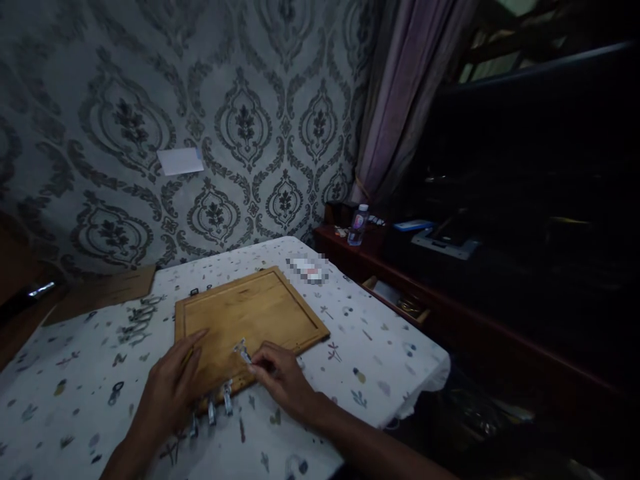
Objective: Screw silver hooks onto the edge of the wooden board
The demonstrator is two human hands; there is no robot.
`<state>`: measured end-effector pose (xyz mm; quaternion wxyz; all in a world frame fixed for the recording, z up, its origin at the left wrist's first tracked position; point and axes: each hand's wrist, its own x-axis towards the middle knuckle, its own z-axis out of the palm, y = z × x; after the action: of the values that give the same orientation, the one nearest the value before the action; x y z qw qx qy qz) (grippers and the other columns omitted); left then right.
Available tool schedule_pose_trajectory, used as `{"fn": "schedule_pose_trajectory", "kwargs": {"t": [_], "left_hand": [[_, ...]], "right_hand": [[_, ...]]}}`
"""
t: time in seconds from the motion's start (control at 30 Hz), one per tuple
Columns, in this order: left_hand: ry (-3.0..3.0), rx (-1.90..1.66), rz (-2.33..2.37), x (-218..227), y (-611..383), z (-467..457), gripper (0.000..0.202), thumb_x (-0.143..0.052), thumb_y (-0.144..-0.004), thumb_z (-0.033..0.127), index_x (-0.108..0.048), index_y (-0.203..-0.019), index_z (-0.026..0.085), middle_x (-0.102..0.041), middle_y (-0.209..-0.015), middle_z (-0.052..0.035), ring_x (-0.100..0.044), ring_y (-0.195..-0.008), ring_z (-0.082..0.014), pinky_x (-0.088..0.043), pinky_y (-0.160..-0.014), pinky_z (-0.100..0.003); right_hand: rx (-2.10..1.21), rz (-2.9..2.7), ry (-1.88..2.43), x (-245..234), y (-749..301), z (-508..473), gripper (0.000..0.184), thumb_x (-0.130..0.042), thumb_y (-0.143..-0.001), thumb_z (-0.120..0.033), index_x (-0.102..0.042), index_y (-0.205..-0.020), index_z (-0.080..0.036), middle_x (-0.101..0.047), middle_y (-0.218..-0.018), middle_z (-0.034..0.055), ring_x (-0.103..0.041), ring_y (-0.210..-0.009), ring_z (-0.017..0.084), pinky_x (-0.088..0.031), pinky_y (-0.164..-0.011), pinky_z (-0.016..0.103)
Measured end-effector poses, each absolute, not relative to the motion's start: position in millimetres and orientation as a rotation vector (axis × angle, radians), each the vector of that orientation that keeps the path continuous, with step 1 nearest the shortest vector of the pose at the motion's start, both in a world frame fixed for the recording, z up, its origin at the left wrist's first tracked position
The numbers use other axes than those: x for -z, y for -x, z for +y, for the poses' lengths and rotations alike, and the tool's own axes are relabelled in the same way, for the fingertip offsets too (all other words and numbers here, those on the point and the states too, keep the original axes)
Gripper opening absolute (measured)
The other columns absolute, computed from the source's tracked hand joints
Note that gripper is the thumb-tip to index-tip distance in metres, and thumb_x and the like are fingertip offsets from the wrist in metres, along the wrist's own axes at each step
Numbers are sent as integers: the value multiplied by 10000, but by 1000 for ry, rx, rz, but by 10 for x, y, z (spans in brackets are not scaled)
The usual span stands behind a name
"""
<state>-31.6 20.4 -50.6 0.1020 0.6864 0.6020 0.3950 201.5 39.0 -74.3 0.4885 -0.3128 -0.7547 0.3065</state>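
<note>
A wooden board [250, 303] with a grooved border lies flat on the patterned white tablecloth. Over its front part, my right hand [285, 380] pinches a small silvery metal clip [243, 349] between thumb and fingers. My left hand [173, 377] rests at the board's left front corner, fingers stretched out and the thumb apart from them. Along the front edge, between the two hands, three similar metal clips [212, 411] sit in a row on the board. To the left of the board, several more clips [141, 321] lie on the cloth in a line.
Flat cardboard [107, 293] lies at the table's back left. A blurred-out pale object [307, 269] is behind the board's right side. Beyond the table's right edge are a dark red cabinet [345, 257], its open drawer [397, 300] and a plastic bottle [357, 227]. Patterned wallpaper stands behind.
</note>
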Motion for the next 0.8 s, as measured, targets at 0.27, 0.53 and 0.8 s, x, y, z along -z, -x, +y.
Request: {"fn": "schedule_pose_trajectory", "kwargs": {"t": [0.27, 0.53, 0.8], "left_hand": [[-2151, -1182, 2002, 427, 428, 79, 412, -371, -943, 468, -549, -1222, 223, -708, -858, -35, -687, -747, -189, -506, -640, -254], [-2197, -1222, 1935, 371, 411, 58, 330, -407, -942, 397, -589, -1130, 197, -698, -823, -32, -662, -698, -172, -468, -638, -236], [-2226, -956, 1900, 388, 470, 89, 265, -447, -927, 309, -658, -1055, 209, -735, -913, -46, -692, -800, -189, -485, -735, -252]], "right_hand": [[-776, -1796, 839, 745, -1973, 439, 157, -519, -884, -259, -504, -742, -194, -507, -683, -22, -452, -621, 113, -372, -592, 239], [-862, -1749, 894, 757, -1965, 469, 224, -555, -853, -350, -516, -701, -191, -486, -628, -29, -438, -599, 116, -382, -583, 243], [-1148, -1611, 991, 767, -1984, 332, 289, -606, -827, -428, -570, -690, -175, -501, -597, -33, -458, -563, 108, -375, -550, 234]]}}
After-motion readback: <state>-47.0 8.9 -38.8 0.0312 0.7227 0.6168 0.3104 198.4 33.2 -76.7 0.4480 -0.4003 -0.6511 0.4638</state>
